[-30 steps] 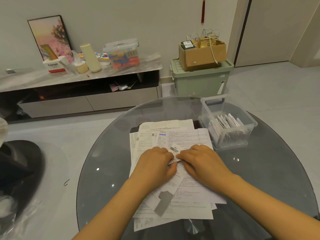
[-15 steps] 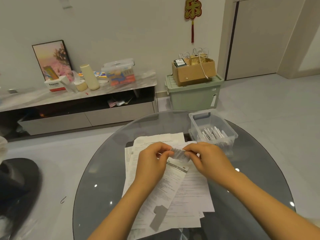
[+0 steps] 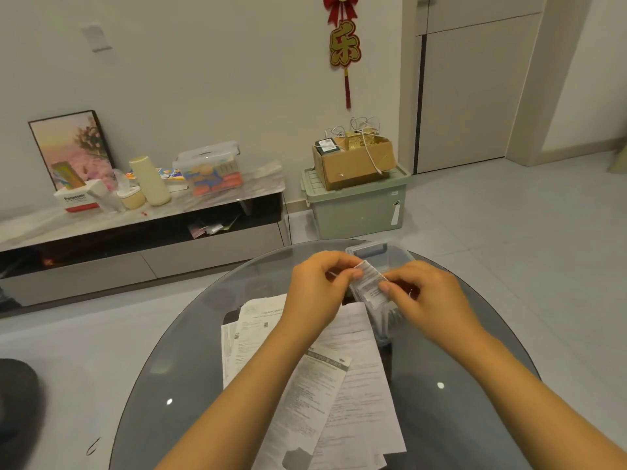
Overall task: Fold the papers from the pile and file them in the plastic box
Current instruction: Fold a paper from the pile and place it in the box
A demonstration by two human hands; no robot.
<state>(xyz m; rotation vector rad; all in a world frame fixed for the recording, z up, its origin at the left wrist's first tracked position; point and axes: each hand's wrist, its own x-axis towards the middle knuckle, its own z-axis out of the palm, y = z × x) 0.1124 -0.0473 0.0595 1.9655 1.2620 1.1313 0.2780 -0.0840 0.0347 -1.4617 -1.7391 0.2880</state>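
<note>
A small folded paper [image 3: 371, 282] with printed text is lifted above the table, in front of the clear plastic box [image 3: 380, 253]. My left hand [image 3: 317, 290] pinches its upper left corner between thumb and forefinger. My right hand [image 3: 429, 300] pinches its lower right edge. Both hands hide most of the box; only its far rim and a handle slot show. The pile of printed papers [image 3: 342, 378] lies flat on the round glass table [image 3: 190, 368] under my forearms.
Beyond the table stand a low TV console [image 3: 142, 232] with boxes and a cup, and a green storage bin [image 3: 356, 205] topped by a cardboard box [image 3: 353, 161]. A dark object [image 3: 17, 401] sits at the left edge on the floor.
Both hands lifted the folded paper off the pile and carried it up and to the right, toward the plastic box. My head tilted upward, showing more of the wall.
</note>
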